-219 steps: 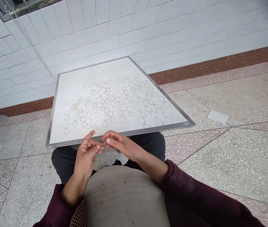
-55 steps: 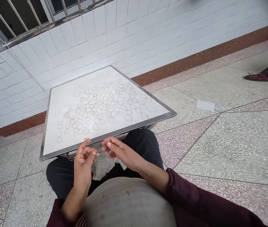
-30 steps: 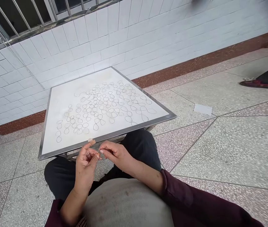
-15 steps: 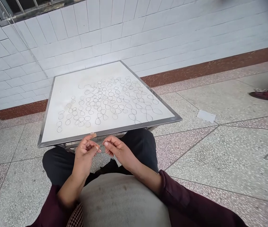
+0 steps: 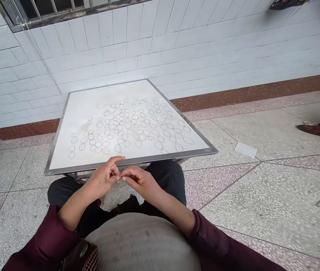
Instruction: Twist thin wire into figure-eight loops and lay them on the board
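A white board with a metal frame (image 5: 137,92) lies in front of me, covered with several rows of thin dark wire loops (image 5: 126,126) shaped like figure eights. My left hand (image 5: 103,177) and my right hand (image 5: 139,183) are just below the board's near edge, over my lap. Their fingertips meet at a pinch (image 5: 119,179), apparently on a thin strand, too fine to make out clearly. My left index finger points up and touches the near metal edge or sits just over it.
Black trousers (image 5: 165,178) cover my lap, and a grey cloth (image 5: 140,244) lies below my hands. Around the board are a white tiled wall, a brown skirting band and a speckled stone floor with a paper scrap (image 5: 245,149). A person's dark red shoe (image 5: 314,131) stands at right.
My hands have come closer together, and their fingertips now meet. My left forearm has swung outward to the left. The view has shifted slightly, and the person's shoe sits lower at right.
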Demonstrator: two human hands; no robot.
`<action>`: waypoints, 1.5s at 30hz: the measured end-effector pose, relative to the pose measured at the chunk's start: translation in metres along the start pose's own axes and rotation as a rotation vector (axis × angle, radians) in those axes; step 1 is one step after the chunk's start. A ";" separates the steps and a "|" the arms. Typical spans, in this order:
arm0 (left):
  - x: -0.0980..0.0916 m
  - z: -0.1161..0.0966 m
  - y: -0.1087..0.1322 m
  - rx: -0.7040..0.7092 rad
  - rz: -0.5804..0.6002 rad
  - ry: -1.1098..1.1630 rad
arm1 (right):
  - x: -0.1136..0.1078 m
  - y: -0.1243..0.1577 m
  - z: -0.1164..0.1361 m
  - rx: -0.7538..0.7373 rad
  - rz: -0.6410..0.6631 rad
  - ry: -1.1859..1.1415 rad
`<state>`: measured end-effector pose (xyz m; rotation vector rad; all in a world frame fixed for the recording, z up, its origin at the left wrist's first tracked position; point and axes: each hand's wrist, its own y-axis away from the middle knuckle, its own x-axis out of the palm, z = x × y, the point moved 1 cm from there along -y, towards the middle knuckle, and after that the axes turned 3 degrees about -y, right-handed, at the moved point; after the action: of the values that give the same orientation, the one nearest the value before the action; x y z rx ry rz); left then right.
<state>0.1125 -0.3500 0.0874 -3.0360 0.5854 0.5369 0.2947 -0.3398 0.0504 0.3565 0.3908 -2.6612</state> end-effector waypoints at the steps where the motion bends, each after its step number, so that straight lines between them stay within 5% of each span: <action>1: -0.002 0.000 -0.002 0.016 0.020 -0.032 | 0.000 0.000 -0.001 0.002 -0.010 0.004; 9: -0.007 -0.005 -0.011 0.053 0.071 -0.011 | 0.001 0.002 -0.004 0.086 -0.119 -0.053; 25: -0.009 -0.010 -0.012 0.074 0.104 -0.018 | 0.004 0.005 -0.001 0.296 0.022 -0.448; 35: -0.015 -0.021 -0.014 0.107 0.166 -0.107 | 0.010 0.005 -0.009 0.432 -0.007 -0.660; 41: -0.013 -0.021 -0.015 0.242 0.110 -0.226 | 0.011 0.003 -0.001 0.468 -0.041 -0.689; 45: -0.012 -0.016 -0.019 0.190 0.037 -0.112 | 0.012 0.002 0.000 0.476 -0.110 -0.741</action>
<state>0.1145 -0.3296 0.1052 -2.8020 0.6485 0.6098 0.2850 -0.3458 0.0467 -0.5321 -0.4646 -2.7264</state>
